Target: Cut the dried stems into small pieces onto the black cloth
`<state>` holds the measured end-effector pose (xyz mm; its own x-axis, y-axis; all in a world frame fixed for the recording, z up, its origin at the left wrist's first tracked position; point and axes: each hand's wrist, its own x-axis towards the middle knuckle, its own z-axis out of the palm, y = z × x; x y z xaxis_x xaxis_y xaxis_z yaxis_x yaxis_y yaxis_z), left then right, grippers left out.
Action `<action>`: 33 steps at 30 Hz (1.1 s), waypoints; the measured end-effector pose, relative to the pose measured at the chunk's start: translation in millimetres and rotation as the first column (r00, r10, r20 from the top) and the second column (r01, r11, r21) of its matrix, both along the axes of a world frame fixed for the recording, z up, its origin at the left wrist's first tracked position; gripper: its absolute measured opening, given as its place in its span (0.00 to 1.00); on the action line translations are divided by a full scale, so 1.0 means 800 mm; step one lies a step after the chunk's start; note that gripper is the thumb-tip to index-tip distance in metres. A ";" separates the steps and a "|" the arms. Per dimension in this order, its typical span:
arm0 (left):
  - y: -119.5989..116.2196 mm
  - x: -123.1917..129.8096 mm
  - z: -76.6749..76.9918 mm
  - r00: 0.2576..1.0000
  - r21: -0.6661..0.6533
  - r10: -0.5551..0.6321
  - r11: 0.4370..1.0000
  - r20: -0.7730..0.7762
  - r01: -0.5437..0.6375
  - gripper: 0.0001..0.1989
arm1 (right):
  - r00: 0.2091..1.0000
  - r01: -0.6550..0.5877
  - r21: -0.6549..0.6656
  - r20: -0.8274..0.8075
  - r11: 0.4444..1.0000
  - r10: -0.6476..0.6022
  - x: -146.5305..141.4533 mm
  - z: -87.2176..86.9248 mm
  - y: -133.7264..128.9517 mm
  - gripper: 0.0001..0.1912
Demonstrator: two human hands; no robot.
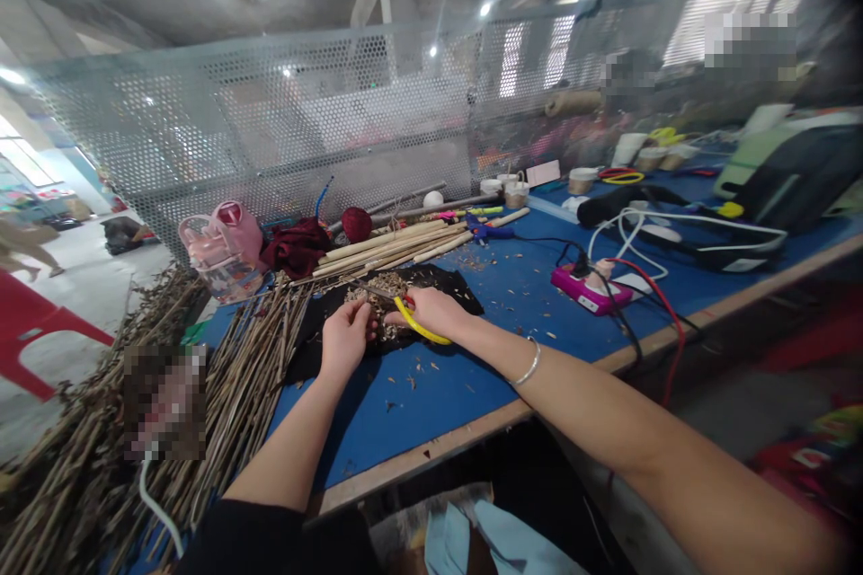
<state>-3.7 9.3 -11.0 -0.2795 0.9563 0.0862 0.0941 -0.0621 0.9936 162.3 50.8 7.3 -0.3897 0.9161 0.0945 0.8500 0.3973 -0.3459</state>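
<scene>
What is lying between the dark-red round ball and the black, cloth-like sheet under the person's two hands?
Long, pale wooden sticks, laid side by side, lie between the ball and the sheet; this shows in the head view.

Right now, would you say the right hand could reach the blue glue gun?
Probably yes: only the black cloth and plant bits seem to lie before the blue glue gun. The right hand holds yellow-handled scissors, which would likely need setting down first.

Metal-bladed, plastic-handled scissors; rough, woody stems; matt black cloth; smooth wooden sticks
</scene>
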 end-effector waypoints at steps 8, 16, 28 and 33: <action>-0.002 0.003 0.004 0.998 -0.027 0.017 1.000 0.053 -0.015 0.11 | 1.000 -0.015 0.081 0.027 0.997 0.013 -0.003 -0.002 -0.005 0.35; -0.010 0.007 0.010 0.983 0.030 -0.025 0.999 -0.183 0.031 0.12 | 0.997 -0.069 0.109 -0.019 0.992 0.072 -0.006 -0.003 -0.011 0.36; -0.006 0.006 0.007 0.998 -0.056 0.003 0.998 0.055 0.000 0.14 | 0.999 -0.007 0.103 0.034 0.995 0.004 -0.005 -0.006 0.000 0.33; 0.000 0.005 0.005 0.957 -0.081 0.006 0.997 0.291 0.019 0.14 | 1.000 -0.027 0.131 -0.004 0.991 0.028 -0.003 -0.007 -0.003 0.35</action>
